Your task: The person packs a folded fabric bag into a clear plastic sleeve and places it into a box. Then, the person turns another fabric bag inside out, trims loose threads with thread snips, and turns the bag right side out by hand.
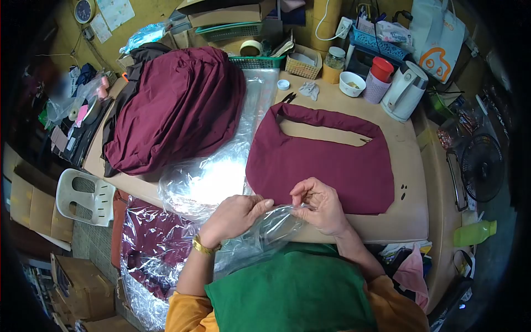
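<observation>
A maroon fabric bag lies flat on the tan table, its wide handle loop toward the back. At its lower edge, my left hand pinches the rim of a clear plastic bag, thumb pressed over the fingers. My right hand is closed on the same plastic a little to the right, thumb and fingertips together. The plastic hangs from both hands toward the green apron. More clear plastic sheets lie left of the maroon bag, catching bright glare.
A large maroon fabric pile covers the table's left side. Black snips lie behind the bag. A white kettle, a lilac cup, a bowl and a jar stand at the back right. Plastic-wrapped maroon items sit lower left.
</observation>
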`<state>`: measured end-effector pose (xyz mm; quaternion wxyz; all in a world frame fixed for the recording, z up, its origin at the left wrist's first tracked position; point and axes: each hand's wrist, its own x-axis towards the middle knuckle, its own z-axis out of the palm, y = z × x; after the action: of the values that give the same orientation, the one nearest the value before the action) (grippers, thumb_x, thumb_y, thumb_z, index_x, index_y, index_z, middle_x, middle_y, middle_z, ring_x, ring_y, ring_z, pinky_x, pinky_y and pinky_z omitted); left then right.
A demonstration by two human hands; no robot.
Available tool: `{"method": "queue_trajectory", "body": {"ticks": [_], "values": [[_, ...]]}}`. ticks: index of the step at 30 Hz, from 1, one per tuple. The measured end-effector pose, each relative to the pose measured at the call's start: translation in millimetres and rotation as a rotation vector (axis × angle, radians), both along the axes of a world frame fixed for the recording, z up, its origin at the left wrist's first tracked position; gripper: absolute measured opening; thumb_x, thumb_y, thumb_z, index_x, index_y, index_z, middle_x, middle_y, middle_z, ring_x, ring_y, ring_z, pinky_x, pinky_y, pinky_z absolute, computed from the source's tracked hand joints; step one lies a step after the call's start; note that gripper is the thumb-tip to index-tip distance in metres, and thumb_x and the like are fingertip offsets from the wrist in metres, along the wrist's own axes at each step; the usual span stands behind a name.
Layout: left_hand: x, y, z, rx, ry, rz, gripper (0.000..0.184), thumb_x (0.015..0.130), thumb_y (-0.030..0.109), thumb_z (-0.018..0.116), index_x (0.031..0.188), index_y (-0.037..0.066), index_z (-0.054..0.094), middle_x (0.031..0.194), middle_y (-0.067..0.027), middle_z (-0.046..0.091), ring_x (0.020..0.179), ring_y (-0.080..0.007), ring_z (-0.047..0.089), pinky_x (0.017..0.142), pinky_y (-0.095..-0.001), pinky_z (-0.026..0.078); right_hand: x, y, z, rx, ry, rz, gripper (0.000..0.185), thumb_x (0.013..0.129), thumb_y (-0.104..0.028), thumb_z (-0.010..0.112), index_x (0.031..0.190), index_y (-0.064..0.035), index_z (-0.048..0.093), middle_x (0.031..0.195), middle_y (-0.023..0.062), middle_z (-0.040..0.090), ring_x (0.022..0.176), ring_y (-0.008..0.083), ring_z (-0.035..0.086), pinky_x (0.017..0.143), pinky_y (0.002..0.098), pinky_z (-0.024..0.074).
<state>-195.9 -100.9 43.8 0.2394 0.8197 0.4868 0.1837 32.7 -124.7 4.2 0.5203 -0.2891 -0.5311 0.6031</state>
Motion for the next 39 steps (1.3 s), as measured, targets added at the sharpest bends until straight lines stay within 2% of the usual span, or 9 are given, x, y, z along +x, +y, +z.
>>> {"method": "queue_trajectory", "body": {"ticks": [2, 6, 11, 18, 21, 23, 26, 32, 39], "values": [[-6, 6, 3, -0.547, -0.236, -0.145, 0.03, 0.094, 0.032, 0.063, 0.097, 0.003, 0.067, 0.081, -0.0109, 0.061, 0.067, -0.0183, 0.06, 0.063, -0.0347, 0.049, 7, 4, 3, 0.0, -0.128, -0.015, 0.038, 0.078, 0.012, 0.071, 0.109, 0.0002, 0.054, 0.092, 0.003, 0.055, 0.086, 0.0072, 0.055, 0.078, 0.0213, 0.0473], [2, 7, -1, -0.143, -0.389, -0.117, 0.031, 0.094, 0.031, 0.064, 0.106, 0.002, 0.064, 0.083, -0.0096, 0.067, 0.071, -0.014, 0.06, 0.064, -0.0303, 0.049, 15, 10, 1, 0.05, -0.162, -0.041, 0.038, 0.078, 0.011, 0.072, 0.11, 0.0002, 0.054, 0.092, 0.0032, 0.055, 0.084, 0.0073, 0.054, 0.076, 0.0216, 0.0473], [6, 8, -6, -0.297, -0.384, -0.113, 0.028, 0.088, 0.025, 0.072, 0.103, 0.002, 0.064, 0.077, -0.0091, 0.066, 0.066, -0.0145, 0.059, 0.061, -0.0302, 0.047, 17, 11, 3, 0.011, 0.097, -0.032, 0.036, 0.08, 0.006, 0.072, 0.11, -0.0003, 0.053, 0.097, 0.0052, 0.057, 0.09, 0.0083, 0.057, 0.078, 0.0224, 0.0485], [15, 0, 16, -0.082, -0.245, -0.04, 0.027, 0.081, 0.022, 0.079, 0.092, 0.001, 0.067, 0.068, -0.0108, 0.063, 0.057, -0.0205, 0.059, 0.056, -0.0325, 0.047, 23, 20, -1, -0.303, -0.17, 0.0, 0.031, 0.087, -0.001, 0.068, 0.115, 0.003, 0.056, 0.101, 0.0076, 0.063, 0.09, 0.0093, 0.062, 0.078, 0.0225, 0.0517], [14, 2, 13, -0.047, -0.181, -0.016, 0.032, 0.081, 0.028, 0.078, 0.095, 0.001, 0.068, 0.067, -0.0065, 0.062, 0.058, -0.0127, 0.054, 0.056, -0.0277, 0.044, 18, 18, -3, -0.206, -0.219, -0.029, 0.022, 0.086, 0.003, 0.068, 0.107, 0.0029, 0.06, 0.094, 0.0068, 0.067, 0.083, 0.0094, 0.064, 0.074, 0.0217, 0.0528], [12, 6, -1, 0.215, -0.228, -0.054, 0.033, 0.088, 0.032, 0.07, 0.092, -0.001, 0.067, 0.068, -0.0122, 0.065, 0.058, -0.0243, 0.061, 0.058, -0.034, 0.048, 17, 20, -8, -0.094, -0.094, -0.134, 0.025, 0.085, 0.004, 0.068, 0.108, 0.0027, 0.058, 0.095, 0.0068, 0.067, 0.084, 0.0091, 0.064, 0.075, 0.0223, 0.053], [6, 11, -7, -0.218, -0.319, -0.013, 0.034, 0.09, 0.033, 0.069, 0.096, 0.0, 0.068, 0.068, -0.0069, 0.062, 0.06, -0.0103, 0.053, 0.058, -0.0278, 0.045, 16, 20, -3, -0.135, -0.072, -0.161, 0.027, 0.087, 0.001, 0.067, 0.112, 0.0022, 0.056, 0.092, 0.0075, 0.067, 0.079, 0.0092, 0.064, 0.072, 0.0217, 0.0522], [12, 12, 5, -0.208, -0.335, 0.041, 0.024, 0.092, 0.023, 0.068, 0.091, -0.001, 0.069, 0.062, -0.0017, 0.058, 0.061, -0.0066, 0.05, 0.056, -0.0275, 0.044, 25, 20, -9, -0.235, -0.108, -0.079, 0.029, 0.098, -0.02, 0.059, 0.117, 0.0009, 0.053, 0.083, 0.0065, 0.067, 0.069, 0.0081, 0.061, 0.065, 0.0199, 0.0485], [3, 14, -4, -0.254, -0.282, 0.013, 0.025, 0.09, 0.026, 0.067, 0.097, 0.002, 0.069, 0.06, -0.0114, 0.059, 0.053, -0.0213, 0.055, 0.055, -0.0361, 0.044, -3, 19, 2, 0.174, -0.191, -0.509, 0.03, 0.088, -0.026, 0.073, 0.098, 0.0001, 0.061, 0.082, 0.0024, 0.066, 0.073, 0.006, 0.059, 0.067, 0.0227, 0.0489]]}}
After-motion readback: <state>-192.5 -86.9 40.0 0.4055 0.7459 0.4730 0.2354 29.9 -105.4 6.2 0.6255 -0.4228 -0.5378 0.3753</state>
